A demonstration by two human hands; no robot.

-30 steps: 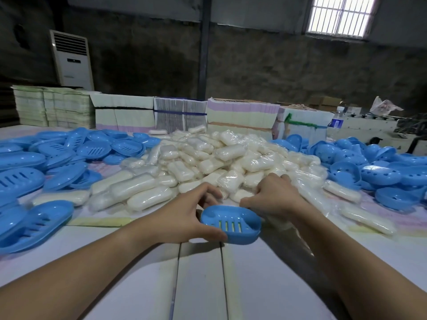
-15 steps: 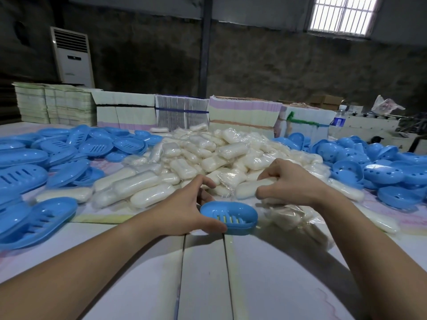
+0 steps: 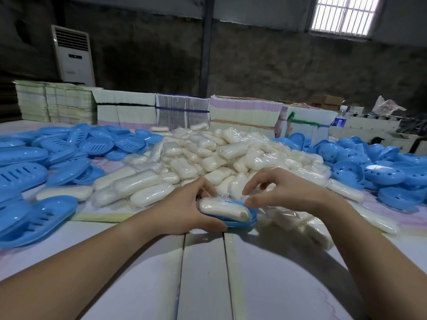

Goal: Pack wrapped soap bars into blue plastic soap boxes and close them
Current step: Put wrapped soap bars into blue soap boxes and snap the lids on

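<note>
A blue plastic soap box tray [image 3: 245, 224] sits on the white table [image 3: 208, 273] just in front of me. A wrapped white soap bar [image 3: 221, 210] lies inside it. My left hand [image 3: 184, 211] grips the tray's left end, thumb on the near side and fingers on the far side. My right hand [image 3: 284, 190] hovers over the tray's right end. Its thumb tip touches the soap's right end, and its fingers are loosely curled and lifted off the bar.
A big heap of wrapped soap bars [image 3: 219, 158] lies right behind the tray. Several slotted blue box halves [image 3: 34, 215] cover the left side and several deeper blue halves [image 3: 381, 169] the right. Stacks of flat cartons [image 3: 242, 112] line the back, and a water bottle [image 3: 339, 118] stands there.
My right hand took a wrapped soap bar from the heap and laid it in the tray, which was empty before. The left hand kept hold of the tray.
</note>
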